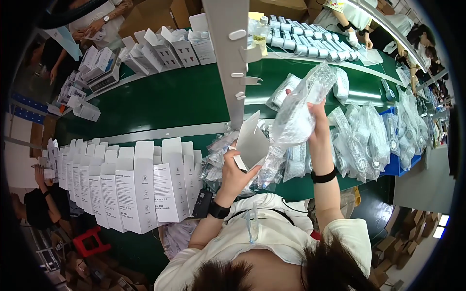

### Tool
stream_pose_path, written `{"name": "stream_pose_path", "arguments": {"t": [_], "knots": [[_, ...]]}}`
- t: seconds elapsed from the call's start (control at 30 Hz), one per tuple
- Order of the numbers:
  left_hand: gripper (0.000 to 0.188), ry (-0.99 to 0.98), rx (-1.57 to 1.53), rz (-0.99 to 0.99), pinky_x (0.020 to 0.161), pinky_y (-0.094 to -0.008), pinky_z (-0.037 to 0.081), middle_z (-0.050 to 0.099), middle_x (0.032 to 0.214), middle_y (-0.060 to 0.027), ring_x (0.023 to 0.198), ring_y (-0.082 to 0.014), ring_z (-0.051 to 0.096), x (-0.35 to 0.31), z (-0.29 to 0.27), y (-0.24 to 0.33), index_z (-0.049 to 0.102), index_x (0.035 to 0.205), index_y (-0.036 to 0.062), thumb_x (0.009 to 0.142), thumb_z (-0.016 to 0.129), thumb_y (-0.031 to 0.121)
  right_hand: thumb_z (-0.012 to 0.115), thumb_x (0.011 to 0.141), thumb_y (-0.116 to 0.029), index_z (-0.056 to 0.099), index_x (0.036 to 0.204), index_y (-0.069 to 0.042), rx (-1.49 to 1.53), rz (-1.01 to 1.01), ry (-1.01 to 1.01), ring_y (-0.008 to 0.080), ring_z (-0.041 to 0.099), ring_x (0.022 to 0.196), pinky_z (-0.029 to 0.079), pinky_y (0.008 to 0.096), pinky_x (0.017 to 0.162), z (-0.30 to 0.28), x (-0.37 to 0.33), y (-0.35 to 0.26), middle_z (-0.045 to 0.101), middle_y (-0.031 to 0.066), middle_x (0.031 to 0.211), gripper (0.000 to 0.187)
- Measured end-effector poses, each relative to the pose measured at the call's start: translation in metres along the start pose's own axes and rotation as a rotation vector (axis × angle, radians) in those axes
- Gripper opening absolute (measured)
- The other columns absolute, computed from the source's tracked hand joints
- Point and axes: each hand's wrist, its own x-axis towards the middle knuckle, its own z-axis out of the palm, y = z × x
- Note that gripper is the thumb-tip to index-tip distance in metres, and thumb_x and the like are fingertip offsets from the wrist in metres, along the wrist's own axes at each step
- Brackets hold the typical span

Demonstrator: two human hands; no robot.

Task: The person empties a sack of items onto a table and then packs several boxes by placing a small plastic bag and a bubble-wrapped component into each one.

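From where I sit, nearest to me are two black wristbands; beyond the one on the left, the left hand (237, 169) pinches an open, white cardboard carton (251, 145) between thumb and fingers, tilted, its flap raised. The right hand (318, 116) is up higher, curled around a clear, crinkled bubble-wrap bag (297, 116), which I see slanting above the worktop with its lower end near the carton; I cannot tell whether they touch, nor what is wrapped inside. To the left I have a row of upright white printed boxes (143, 194), tops open; to the right, a heap of clear-wrapped packages (359, 145) lies beside a blue plastic bin (394, 166). Farther off, a grey metal post (224, 48) rises in front of the green worktop (160, 97). Along its far edge I make out more open white cartons with pictured sides (171, 51), a clear bottle (260, 36), and rows of pale, long-handled devices (310, 46), with co-workers behind.
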Motion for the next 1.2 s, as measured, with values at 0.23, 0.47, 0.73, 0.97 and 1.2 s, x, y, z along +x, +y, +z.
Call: {"name": "stream_pose_path", "arguments": {"t": [0.23, 0.47, 0.73, 0.97, 1.2], "knots": [[0.073, 0.169, -0.006, -0.065, 0.085, -0.0410, 0.039, 0.040, 0.111, -0.0257, 0.101, -0.0329, 0.049, -0.014, 0.027, 0.003, 0.024, 0.106, 0.0051, 0.060, 0.079, 0.013, 0.068, 0.067, -0.003, 0.026, 0.124, -0.016, -0.927, -0.741, 0.073, 0.0273, 0.040, 0.112, 0.035, 0.0411, 0.092, 0.001, -0.056, 0.093, 0.039, 0.0128, 0.114, 0.072], [0.072, 0.232, -0.006, 0.151, 0.087, -0.0401, 0.037, 0.036, 0.116, -0.0238, 0.105, -0.0314, 0.046, -0.025, 0.016, -0.018, 0.022, 0.101, 0.0064, 0.058, 0.080, 0.009, 0.065, 0.069, -0.010, 0.056, 0.101, -0.009, -1.568, -0.686, -0.582, 0.0327, 0.043, 0.106, 0.035, 0.0391, 0.091, 0.002, -0.066, 0.053, 0.047, 0.0113, 0.108, 0.033], [0.048, 0.129, 0.007, -0.087, 0.082, -0.0345, 0.039, 0.044, 0.107, -0.0170, 0.096, -0.0327, 0.050, -0.013, -0.025, 0.009, 0.034, 0.088, 0.0053, 0.060, 0.073, 0.005, 0.061, 0.065, -0.005, 0.059, 0.086, 0.002, -2.210, 0.092, -0.318, 0.0337, 0.053, 0.094, 0.046, 0.0401, 0.076, -0.154, 0.033, 0.108, 0.056, 0.0187, 0.097, 0.022], [0.028, 0.187, 0.237, -0.124, 0.056, -0.0259, 0.037, 0.051, 0.086, -0.0066, 0.067, -0.0153, 0.047, -0.002, -0.039, 0.028, 0.050, 0.080, 0.0016, 0.060, 0.069, 0.002, 0.065, 0.061, -0.003, 0.058, 0.083, -0.003, -2.114, 0.341, -0.435, 0.0338, 0.056, 0.085, 0.047, 0.0373, 0.070, -0.148, 0.049, 0.105, 0.057, 0.0167, 0.097, 0.023], [0.011, 0.129, 0.361, -0.111, 0.050, -0.0260, 0.037, 0.051, 0.078, -0.0073, 0.057, -0.0132, 0.047, 0.002, -0.043, 0.022, 0.056, 0.065, -0.0002, 0.061, 0.066, 0.000, 0.059, 0.062, 0.008, 0.056, 0.077, 0.000, -1.372, -0.473, -0.388, 0.0291, 0.058, 0.078, 0.047, 0.0308, 0.065, -0.040, -0.006, 0.022, 0.058, 0.0127, 0.082, 0.017]]}}
